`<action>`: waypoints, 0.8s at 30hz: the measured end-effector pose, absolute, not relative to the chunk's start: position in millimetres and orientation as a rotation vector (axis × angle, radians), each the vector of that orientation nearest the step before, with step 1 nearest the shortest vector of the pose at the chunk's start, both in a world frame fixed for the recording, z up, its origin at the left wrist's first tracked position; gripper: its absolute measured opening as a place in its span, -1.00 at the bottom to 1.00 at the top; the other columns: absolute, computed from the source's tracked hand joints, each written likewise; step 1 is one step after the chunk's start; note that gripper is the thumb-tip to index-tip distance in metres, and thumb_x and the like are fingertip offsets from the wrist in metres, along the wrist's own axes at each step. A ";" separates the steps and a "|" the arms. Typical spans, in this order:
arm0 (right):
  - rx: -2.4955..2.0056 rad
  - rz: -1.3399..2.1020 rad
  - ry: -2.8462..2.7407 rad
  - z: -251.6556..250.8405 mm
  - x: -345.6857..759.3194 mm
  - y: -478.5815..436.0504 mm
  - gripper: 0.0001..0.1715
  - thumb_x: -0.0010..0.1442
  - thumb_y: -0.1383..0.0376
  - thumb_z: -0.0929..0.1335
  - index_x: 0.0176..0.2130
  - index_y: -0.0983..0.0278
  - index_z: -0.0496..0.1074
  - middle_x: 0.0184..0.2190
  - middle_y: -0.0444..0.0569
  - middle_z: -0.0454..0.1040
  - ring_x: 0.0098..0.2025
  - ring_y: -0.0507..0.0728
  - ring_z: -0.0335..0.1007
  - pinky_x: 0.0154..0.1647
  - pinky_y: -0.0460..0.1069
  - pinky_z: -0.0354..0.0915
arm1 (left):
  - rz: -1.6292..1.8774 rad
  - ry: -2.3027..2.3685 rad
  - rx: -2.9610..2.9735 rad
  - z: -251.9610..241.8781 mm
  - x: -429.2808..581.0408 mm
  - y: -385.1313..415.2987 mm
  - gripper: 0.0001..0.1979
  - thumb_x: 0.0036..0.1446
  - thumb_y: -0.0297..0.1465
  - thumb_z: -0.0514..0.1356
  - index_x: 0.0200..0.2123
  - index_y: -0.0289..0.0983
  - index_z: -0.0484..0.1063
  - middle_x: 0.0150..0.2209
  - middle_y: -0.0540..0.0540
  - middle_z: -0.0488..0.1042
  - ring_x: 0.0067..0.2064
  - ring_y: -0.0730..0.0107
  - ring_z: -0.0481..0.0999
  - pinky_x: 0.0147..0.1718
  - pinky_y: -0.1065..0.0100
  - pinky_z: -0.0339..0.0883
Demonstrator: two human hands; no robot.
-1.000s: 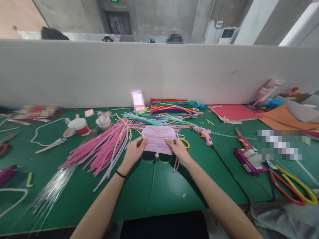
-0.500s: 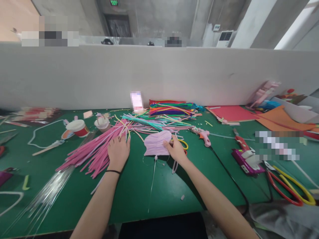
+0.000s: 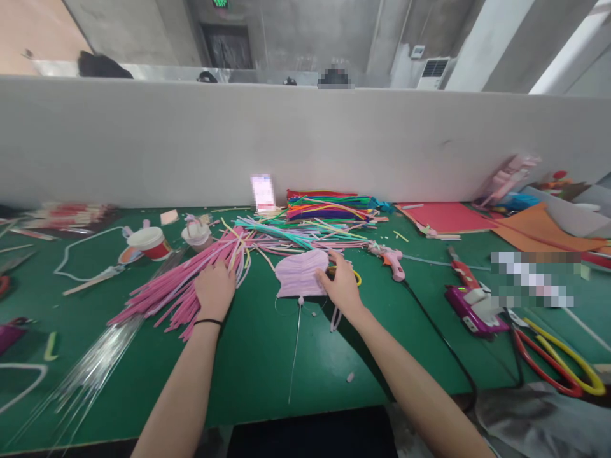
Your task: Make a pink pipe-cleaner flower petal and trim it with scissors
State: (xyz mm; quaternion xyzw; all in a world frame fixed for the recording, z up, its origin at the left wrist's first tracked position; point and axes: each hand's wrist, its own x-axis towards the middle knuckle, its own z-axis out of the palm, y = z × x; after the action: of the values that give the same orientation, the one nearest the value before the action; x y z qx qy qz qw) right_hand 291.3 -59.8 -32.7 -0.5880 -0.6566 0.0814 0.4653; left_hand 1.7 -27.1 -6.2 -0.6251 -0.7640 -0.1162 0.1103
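Observation:
A pale lilac heart-shaped piece (image 3: 300, 275) made of pipe cleaners lies on the green table (image 3: 267, 356), with a thin wire stem (image 3: 294, 350) running toward me. My right hand (image 3: 341, 285) rests on its right edge, thumb and fingers pinched on the rim. My left hand (image 3: 214, 287) lies palm down on the fanned pile of pink pipe cleaners (image 3: 186, 289), fingers spread among the strands.
Mixed coloured pipe cleaners (image 3: 324, 213) are heaped at the back by the grey partition. A red paper cup (image 3: 151, 243) and small cup (image 3: 196, 234) stand left. Pink glue gun (image 3: 391, 259), a second glue gun on a purple stand (image 3: 470, 299), red and yellow loops (image 3: 558, 359) right. Clear rods (image 3: 90, 375) lie lower left.
My left hand let go of the lilac heart and moved left onto the pink pipe cleaners. The right hand kept hold, and the heart now sits tilted on the table.

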 end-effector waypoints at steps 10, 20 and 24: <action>-1.403 0.264 -1.594 -23.9 290.0 -63.1 -0.70 0.18 0.19 0.33 -0.11 0.25 0.47 -0.09 0.10 0.50 0.03 0.28 0.34 0.07 0.23 0.23 | -0.903 -1.942 -1.977 0.1 8.3 -24.3 -0.69 0.26 -0.25 -0.01 -0.27 -0.27 0.46 -0.34 -0.17 0.56 -0.24 0.13 0.52 -0.27 0.23 0.25; -0.987 1.146 -1.255 -8.9 269.3 -73.4 -0.62 0.13 0.02 0.38 -0.18 0.22 0.48 -0.47 -0.11 0.53 -0.37 0.10 0.49 -0.32 -0.02 0.38 | -0.952 -1.059 -2.593 -7.6 74.3 -53.3 -0.82 0.29 -0.36 0.09 -0.17 -0.23 0.48 -0.30 -0.11 0.54 -0.23 0.27 0.45 -0.22 0.26 0.25; -1.028 1.016 -1.112 -3.1 282.7 -70.9 -0.65 0.14 0.01 0.37 -0.35 0.25 0.49 -0.50 -0.11 0.50 -0.47 0.02 0.40 -0.41 -0.08 0.31 | -0.991 -1.036 -2.603 -6.0 79.3 -58.4 -0.81 0.29 -0.39 0.08 -0.12 -0.24 0.46 -0.29 -0.12 0.54 -0.22 0.28 0.45 -0.20 0.25 0.24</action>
State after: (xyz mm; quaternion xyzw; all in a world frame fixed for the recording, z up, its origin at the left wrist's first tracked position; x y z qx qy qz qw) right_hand 282.7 -70.9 -3.1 -0.4457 -0.4819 0.4406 0.6123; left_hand 79.3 -58.4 -6.0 -0.8727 -0.3475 -0.3323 0.0847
